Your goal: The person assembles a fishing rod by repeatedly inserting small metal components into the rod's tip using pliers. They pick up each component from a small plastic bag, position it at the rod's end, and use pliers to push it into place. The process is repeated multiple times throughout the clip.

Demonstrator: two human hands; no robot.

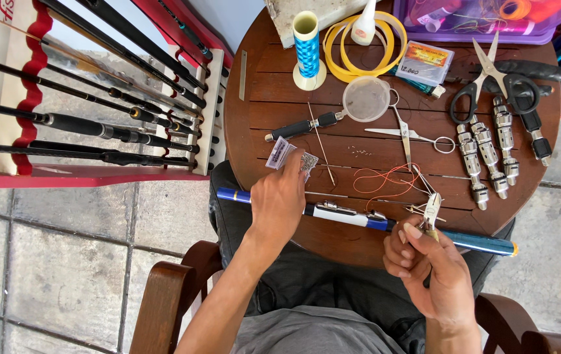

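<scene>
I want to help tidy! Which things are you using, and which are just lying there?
In use: left hand on small packet; right hand holding small tool; blue rod.
Lying about: scissors, blue spool, yellow coil, reel seats.

The scene is lit by bright, even daylight, soft enough that no hard-edged shadows are cast. Faint, diffuse shadows are seen under the scissors [490, 78] and beneath the left hand [279, 200] on the round wooden table [261, 98]. Small glints are caught on the metal reel seats [490, 157] and on the glossy blue rod blank [477, 242]. A washed-out patch is noted at the top, behind the rod rack [97, 118]. Focus is kept sharp across the table. Slight wide-angle bending is seen towards the edges, where the paving stones [64, 262] are stretched. The right hand [431, 269] is rendered without motion blur.
</scene>
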